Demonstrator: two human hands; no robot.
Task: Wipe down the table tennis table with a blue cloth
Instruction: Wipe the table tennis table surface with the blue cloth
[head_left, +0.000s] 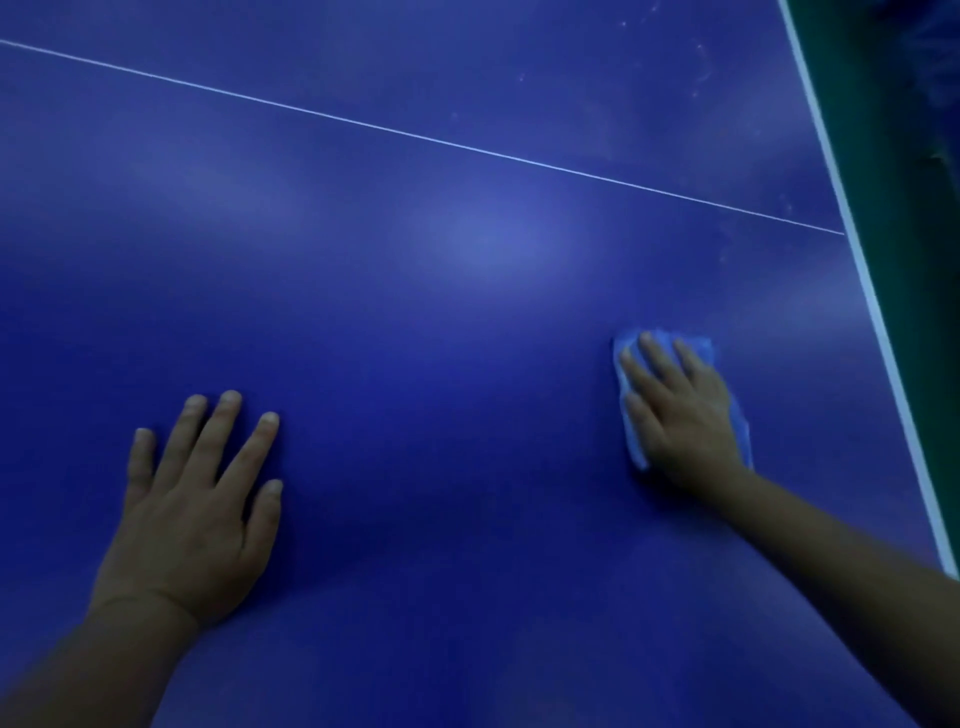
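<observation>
Smooth, faintly glossy table (467, 312); soft, seemingly fibrous cloth (631, 441)

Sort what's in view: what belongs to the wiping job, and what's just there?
Job: blue cloth under the flat right hand; table tennis table; left hand resting flat on it.
Not job: green floor beyond the table's white edge line.

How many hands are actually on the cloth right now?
1. The right hand presses flat on the light blue cloth near the white-edged side; the left hand rests on the bare blue table.
</observation>
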